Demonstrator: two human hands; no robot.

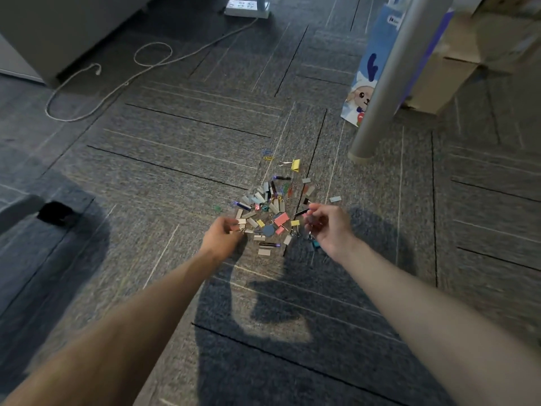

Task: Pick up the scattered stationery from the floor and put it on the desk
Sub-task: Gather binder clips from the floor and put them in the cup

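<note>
Mid-frame on my carpet lay a loose heap of stationery (268, 213): silver, pink, yellow binder clips, paperclips above

Metal clips (265, 213); rough carpet (181, 148)

Floor: grey carpet tiles (175, 148).
Pile: binder clips (265, 210), silver, pink, yellow, scattered between both hands.
Outlier: yellow binder clip (295, 165) beyond the pile, near paper clips (268, 155).
Left hand (221, 237): fingers curled at pile's edge, touching silver clips.
Right hand (329, 227): pinching several small clips.
Background: desk leg (380, 83), cartoon paper bag (366, 68), white cable (117, 86), power strip (246, 7).
</note>
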